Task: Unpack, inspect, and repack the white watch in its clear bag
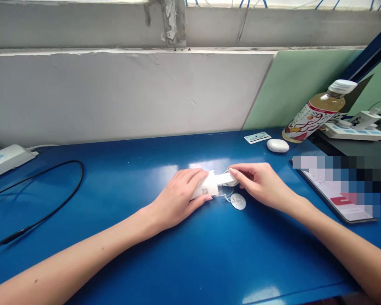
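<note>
The scene is brightly and evenly lit, with soft daylight falling from above and ahead. The glossy blue desk (pixel 120 178) throws back a white glare patch just behind the hands and a second one near the bottom edge at right. Shadows are faint and soft-edged: a dim one lies under the left forearm, and a thin one runs beside the black cable (pixel 55 203). Focus is fairly sharp at the centre. The wide lens bows the wall ledge and stretches the corners. A pixelated block covers part of the tablet (pixel 336 199) at right.
</note>
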A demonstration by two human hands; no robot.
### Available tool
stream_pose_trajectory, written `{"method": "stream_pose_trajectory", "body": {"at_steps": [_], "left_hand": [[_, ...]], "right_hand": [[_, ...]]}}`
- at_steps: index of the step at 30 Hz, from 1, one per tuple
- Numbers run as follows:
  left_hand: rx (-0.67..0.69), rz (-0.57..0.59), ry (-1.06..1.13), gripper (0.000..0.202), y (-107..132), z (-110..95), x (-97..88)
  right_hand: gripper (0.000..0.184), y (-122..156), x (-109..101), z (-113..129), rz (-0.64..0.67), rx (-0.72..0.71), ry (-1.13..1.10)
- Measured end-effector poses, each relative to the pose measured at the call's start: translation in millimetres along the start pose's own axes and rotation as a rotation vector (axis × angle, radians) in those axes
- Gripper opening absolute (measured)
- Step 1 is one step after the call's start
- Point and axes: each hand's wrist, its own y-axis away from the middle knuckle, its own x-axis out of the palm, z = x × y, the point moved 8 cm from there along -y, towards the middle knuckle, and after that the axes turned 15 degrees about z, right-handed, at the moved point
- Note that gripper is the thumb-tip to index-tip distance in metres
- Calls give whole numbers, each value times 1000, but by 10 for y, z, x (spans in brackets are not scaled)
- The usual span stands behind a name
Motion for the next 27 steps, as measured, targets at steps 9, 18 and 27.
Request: {"method": "stream_pose_trajectory", "body": {"at_steps": [9, 18, 27], "left_hand": [[12, -3, -129, 50, 10, -40, 10], [22, 7, -101, 45, 0, -40, 20], [15, -15, -148, 45, 7, -69, 12]], "right_hand": [[32, 37, -65, -82, 55, 109, 62], [38, 78, 118, 28, 137, 78, -111], [39, 99, 36, 103, 130, 37, 14]]}}
